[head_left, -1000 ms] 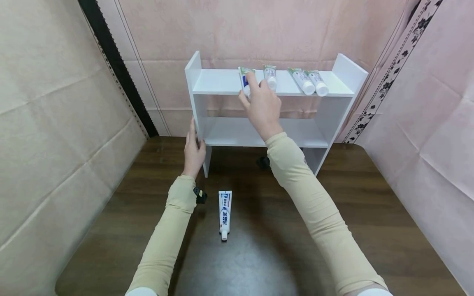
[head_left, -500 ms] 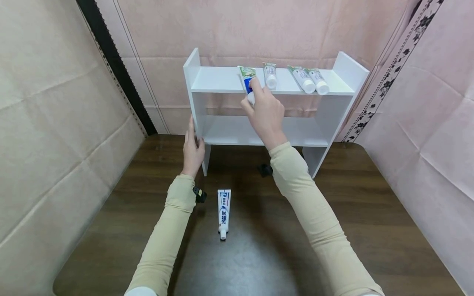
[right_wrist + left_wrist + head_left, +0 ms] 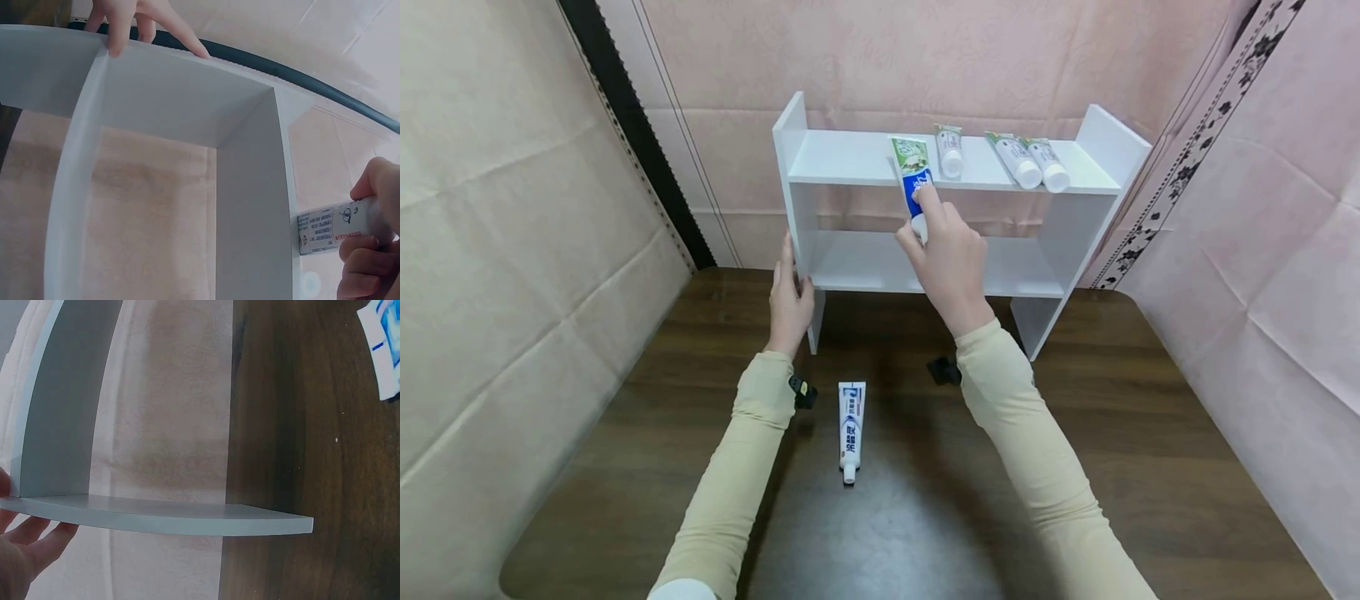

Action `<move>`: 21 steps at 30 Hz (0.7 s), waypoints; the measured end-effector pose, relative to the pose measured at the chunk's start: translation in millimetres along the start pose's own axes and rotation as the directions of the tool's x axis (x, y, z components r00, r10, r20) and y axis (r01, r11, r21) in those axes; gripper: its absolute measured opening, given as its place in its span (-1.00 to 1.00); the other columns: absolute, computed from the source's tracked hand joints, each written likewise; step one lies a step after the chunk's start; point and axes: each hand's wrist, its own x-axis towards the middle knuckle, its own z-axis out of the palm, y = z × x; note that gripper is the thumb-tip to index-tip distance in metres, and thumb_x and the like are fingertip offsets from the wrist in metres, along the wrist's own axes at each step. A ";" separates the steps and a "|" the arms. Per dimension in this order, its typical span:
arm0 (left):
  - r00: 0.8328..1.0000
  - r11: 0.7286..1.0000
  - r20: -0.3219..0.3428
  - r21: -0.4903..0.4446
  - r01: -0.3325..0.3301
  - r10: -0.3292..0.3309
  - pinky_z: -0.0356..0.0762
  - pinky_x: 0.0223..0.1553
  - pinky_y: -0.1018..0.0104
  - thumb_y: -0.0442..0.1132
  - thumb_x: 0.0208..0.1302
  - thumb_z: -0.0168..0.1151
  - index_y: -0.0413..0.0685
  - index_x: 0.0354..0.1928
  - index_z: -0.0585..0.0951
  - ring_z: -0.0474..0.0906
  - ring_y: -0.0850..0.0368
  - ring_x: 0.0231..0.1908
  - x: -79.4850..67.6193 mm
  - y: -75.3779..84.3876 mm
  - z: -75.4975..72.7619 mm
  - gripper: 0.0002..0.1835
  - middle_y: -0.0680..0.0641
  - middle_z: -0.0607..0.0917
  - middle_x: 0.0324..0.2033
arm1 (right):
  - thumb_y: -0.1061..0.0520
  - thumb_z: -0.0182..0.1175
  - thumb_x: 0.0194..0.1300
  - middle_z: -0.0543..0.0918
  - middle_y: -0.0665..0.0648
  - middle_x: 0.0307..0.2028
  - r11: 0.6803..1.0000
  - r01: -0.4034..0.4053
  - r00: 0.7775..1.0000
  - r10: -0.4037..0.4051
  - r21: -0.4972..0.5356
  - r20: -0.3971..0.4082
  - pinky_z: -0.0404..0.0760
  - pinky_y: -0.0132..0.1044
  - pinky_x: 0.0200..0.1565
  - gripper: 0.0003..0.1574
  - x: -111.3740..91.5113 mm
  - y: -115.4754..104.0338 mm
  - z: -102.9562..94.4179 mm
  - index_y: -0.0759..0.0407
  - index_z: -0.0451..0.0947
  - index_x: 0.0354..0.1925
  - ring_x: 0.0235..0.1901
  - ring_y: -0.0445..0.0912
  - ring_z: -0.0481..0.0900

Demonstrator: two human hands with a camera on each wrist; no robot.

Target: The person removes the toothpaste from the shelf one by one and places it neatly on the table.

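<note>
A green, white and blue toothpaste tube (image 3: 912, 167) is in my right hand (image 3: 953, 258), pinched near its white cap between thumb and fingers. It slants in front of the white shelf unit (image 3: 842, 157), its flat end overlapping the top board in the head view. The right wrist view shows the tube's printed back (image 3: 322, 230) beside the top board. My left hand (image 3: 790, 310) grips the unit's left side panel, with fingers along the outer face and the thumb at the front edge. In the left wrist view, fingers (image 3: 53, 540) show below that panel.
On the top board lie a toothpaste tube (image 3: 951, 154) in the middle and two more tubes (image 3: 1017, 161) to the right. Another white-and-blue toothpaste tube (image 3: 852, 425) lies on the wooden table (image 3: 910, 500) in front. Cloth-covered walls (image 3: 940, 67) surround the table.
My right hand has drawn the green-and-blue toothpaste tube from the top board forward and slightly right, over its front edge. My left hand stays on the side panel.
</note>
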 end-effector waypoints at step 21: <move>1.000 1.000 0.012 0.003 0.010 -0.010 0.50 -0.14 0.00 -0.39 0.26 -0.08 0.49 0.35 -0.16 0.40 -0.06 0.08 0.7 1.6 -2.3 -0.20 -0.12 0.25 0.21 | 0.04 0.04 0.18 0.64 0.16 -0.14 0.960 -0.125 0.990 0.137 0.249 -0.034 0.52 -0.27 -0.50 -0.60 -58.4 -1.5 -35.2 0.08 0.42 0.01 -0.44 -0.04 0.56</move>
